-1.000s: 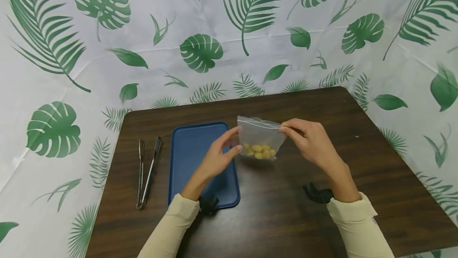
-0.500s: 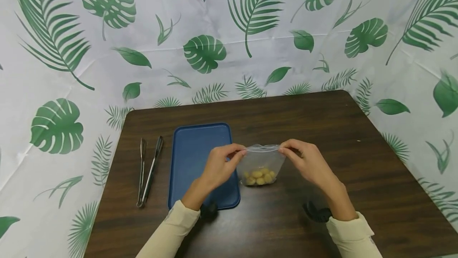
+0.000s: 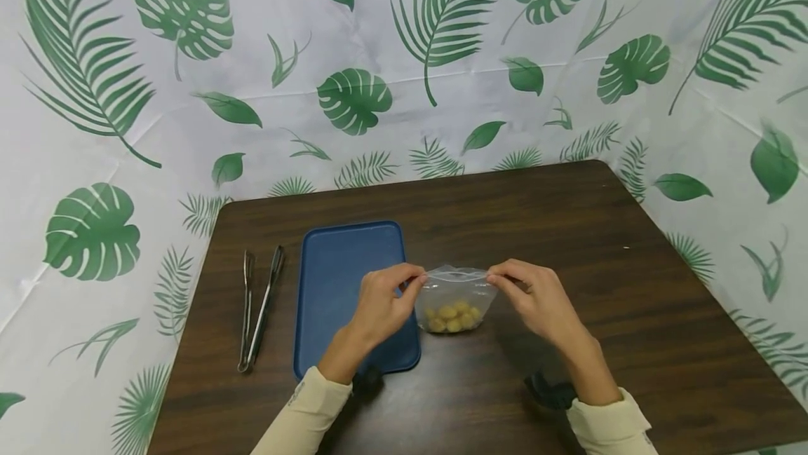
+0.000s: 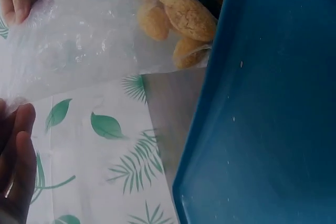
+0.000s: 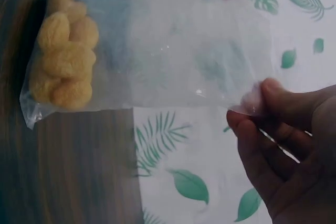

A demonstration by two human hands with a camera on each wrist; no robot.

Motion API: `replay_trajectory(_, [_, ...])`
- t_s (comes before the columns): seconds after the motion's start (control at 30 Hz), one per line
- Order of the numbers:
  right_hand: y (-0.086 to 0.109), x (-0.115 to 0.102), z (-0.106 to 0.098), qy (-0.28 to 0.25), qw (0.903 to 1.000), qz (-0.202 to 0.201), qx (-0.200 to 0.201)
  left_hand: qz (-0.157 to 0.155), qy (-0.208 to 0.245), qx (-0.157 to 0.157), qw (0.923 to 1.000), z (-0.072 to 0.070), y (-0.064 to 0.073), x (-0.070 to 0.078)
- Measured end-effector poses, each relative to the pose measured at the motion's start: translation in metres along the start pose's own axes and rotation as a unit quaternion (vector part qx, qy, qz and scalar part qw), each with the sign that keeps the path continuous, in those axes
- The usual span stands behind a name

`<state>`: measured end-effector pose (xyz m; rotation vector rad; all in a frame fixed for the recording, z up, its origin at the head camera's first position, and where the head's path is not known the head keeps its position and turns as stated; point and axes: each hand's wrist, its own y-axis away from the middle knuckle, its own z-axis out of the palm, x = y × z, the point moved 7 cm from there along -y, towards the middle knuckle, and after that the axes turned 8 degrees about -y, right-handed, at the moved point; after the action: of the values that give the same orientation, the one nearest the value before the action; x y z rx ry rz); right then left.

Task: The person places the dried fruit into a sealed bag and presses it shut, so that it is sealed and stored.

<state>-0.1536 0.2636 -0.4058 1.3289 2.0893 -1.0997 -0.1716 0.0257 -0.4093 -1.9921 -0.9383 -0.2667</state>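
Observation:
A clear zip-top bag (image 3: 463, 291) hangs upright between my two hands, just right of the tray. Several rounded golden-yellow lumps (image 5: 68, 61) lie at its bottom. With thumb and fingertips, my left hand (image 3: 383, 304) pinches the left top corner by the zip strip. At the opposite corner, my right hand (image 3: 541, 301) pinches the top edge the same way. Both wrist views show the bag's mouth stretched between the hands. The bag's bottom is close over the dark table in the head view.
A blue tray (image 3: 344, 280) lies left of the bag, partly behind my left forearm. Metal tongs (image 3: 261, 325) lie farther left on the wood-look table (image 3: 631, 322). A leaf-printed white cloth (image 3: 265, 139) hangs behind the table and along its sides.
My left hand went from spread fingers beside the bag to pinching its left top corner. Both hands lowered the bag toward the table; my right hand kept its pinch.

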Motion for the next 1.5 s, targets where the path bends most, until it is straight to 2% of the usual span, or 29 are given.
replay_trajectory(0.1, [0.002,0.001,0.001,-0.01,0.9999,0.013,0.0,-0.013,0.003,-0.014,0.9998,0.001,0.001,-0.002])
replay_trajectory(0.23, [0.003,0.003,0.005,-0.033,0.9988,0.035,-0.012,-0.022,0.031,-0.033,0.9987,0.004,0.001,-0.003])
replay_trajectory(0.33, [0.002,0.003,0.008,-0.048,0.9984,0.025,-0.014,-0.021,0.046,-0.038,0.998,0.005,0.0,-0.002])
replay_trajectory(0.5, [-0.001,-0.003,0.011,-0.049,0.9986,-0.017,-0.001,0.001,0.011,-0.032,0.9994,0.007,0.0,0.001])
replay_trajectory(0.63, [-0.003,-0.004,0.013,-0.047,0.9988,-0.017,0.005,0.01,-0.011,-0.027,0.9995,0.006,0.0,0.001])
replay_trajectory(0.87, [-0.004,-0.004,0.016,-0.061,0.9981,0.009,-0.008,0.01,0.002,-0.044,0.999,0.007,-0.003,0.005])
replay_trajectory(1.13, [-0.009,-0.012,0.022,-0.048,0.998,-0.041,0.0,0.024,0.0,-0.04,0.9989,0.009,-0.007,0.009])
replay_trajectory(1.37, [-0.01,-0.013,0.024,-0.052,0.9983,-0.023,-0.01,0.029,-0.011,-0.05,0.9983,0.01,-0.008,0.008])
replay_trajectory(1.5, [-0.011,-0.017,0.027,-0.058,0.9977,-0.026,-0.021,0.033,0.0,-0.057,0.9978,0.012,-0.009,0.01])
